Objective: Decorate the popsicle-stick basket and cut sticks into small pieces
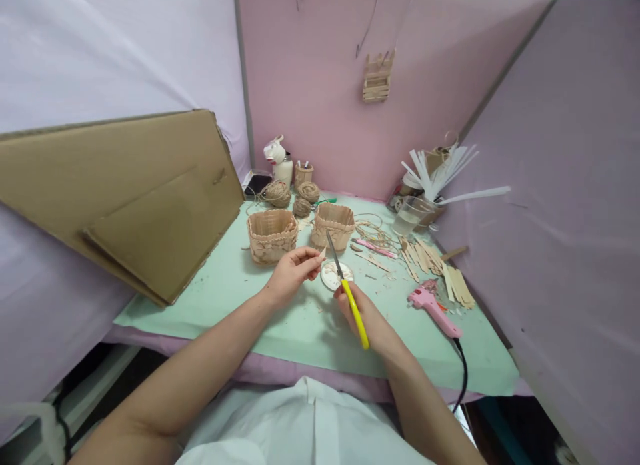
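My left hand (pixel 295 273) pinches a small pale sliver of wood (pixel 323 253) between thumb and fingertips. Close by on the right, my right hand (pixel 357 308) grips a pair of yellow-handled scissors (pixel 353 301), blades pointing up and away from me beside the sliver. Under the blades a round white dish (pixel 330 275) holds small pale pieces. Just beyond my hands stand two small wooden baskets with scalloped rims, a left basket (pixel 270 241) with leaf-like pieces on its front and a right basket (pixel 333 228), partly hidden behind the scissor tips.
A pink glue gun (pixel 435 308) lies at the right, its black cord over the table edge. Flat wooden sticks (pixel 425 255) are heaped behind it. Glue sticks (pixel 445 175) stand in a plastic cup (pixel 411 217). Twine balls (pixel 277 194) sit at the back; a cardboard sheet (pixel 150 205) leans left.
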Demonstrator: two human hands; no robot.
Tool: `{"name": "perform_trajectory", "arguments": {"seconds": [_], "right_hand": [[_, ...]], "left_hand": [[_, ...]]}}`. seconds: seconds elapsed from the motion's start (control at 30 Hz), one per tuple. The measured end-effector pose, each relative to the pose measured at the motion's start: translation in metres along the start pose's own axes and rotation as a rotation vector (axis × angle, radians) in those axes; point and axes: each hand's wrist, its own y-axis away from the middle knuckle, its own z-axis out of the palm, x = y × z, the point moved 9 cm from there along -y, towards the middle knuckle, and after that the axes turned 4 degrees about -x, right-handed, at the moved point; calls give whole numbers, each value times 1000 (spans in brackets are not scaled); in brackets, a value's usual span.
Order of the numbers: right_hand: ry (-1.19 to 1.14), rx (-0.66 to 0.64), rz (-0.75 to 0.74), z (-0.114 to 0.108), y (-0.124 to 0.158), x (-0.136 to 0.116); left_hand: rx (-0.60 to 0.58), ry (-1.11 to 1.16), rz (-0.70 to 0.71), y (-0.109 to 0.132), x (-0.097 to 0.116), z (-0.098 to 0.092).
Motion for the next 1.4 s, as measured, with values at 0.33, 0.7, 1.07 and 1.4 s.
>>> {"name": "perform_trajectory", "arguments": {"seconds": [0.33,0.7,1.07,1.4], "right_hand": [[-97,14,-54,3,7,5],[-66,149,-4,-8,8,7],[-47,135,75,-4,9,12],[-54,76,80,3,11,9]], "left_hand": [[-201,210,-278,8,-18,17],[-222,161,-286,8,-27,19],[-53,123,-193,5,-15,9],[-40,15,-58,7,-2,7]]}}
